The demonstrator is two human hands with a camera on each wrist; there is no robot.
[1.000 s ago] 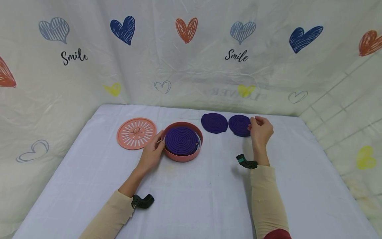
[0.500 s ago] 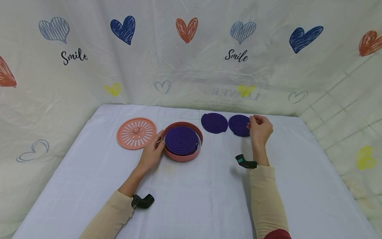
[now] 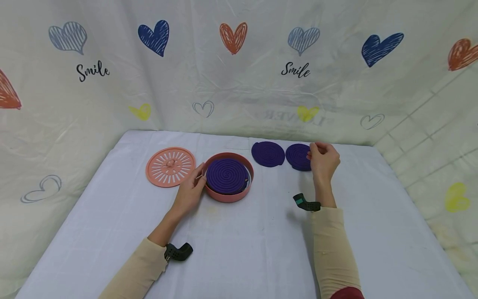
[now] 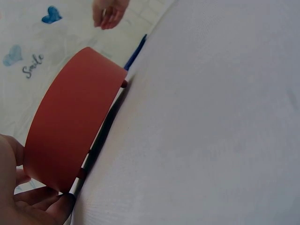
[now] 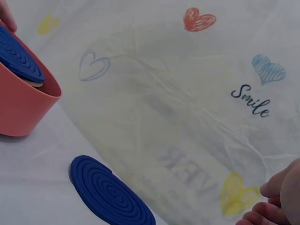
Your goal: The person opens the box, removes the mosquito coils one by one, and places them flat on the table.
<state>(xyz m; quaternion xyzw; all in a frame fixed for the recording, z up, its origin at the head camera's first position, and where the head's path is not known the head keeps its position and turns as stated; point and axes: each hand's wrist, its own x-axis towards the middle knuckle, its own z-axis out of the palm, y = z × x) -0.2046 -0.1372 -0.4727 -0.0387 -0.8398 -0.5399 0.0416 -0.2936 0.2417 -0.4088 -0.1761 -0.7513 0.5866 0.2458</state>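
White cloth (image 3: 239, 249) covers the table; its far edge meets the curtain (image 3: 254, 83) just behind the two loose coils. Widest stretch of cloth: in front of the bowl (image 3: 225, 198), between the sleeves and on toward the person. A second stretch lies right of the right sleeve (image 3: 335, 249). Behind the bowl, only a narrow strip to the far edge. Bowl and left loose coil (image 3: 268, 154) stand near each other, a slim gap between. Loose coils nearly edge to edge.

Left hand (image 3: 190, 189) grips the bowl's left side, thumb and fingers at the wall, in the tight space by the lid (image 3: 170, 167); contact with the lid cannot be told. Right hand (image 3: 325, 162) over the right rim of the right loose coil (image 3: 297, 156), fingers curled narrow, raised above the cloth; whether something is pinched, cannot tell.

Count: one pink-red bowl; one slotted lid, flat on the cloth; three spiral coils visible, one of them inside the bowl.
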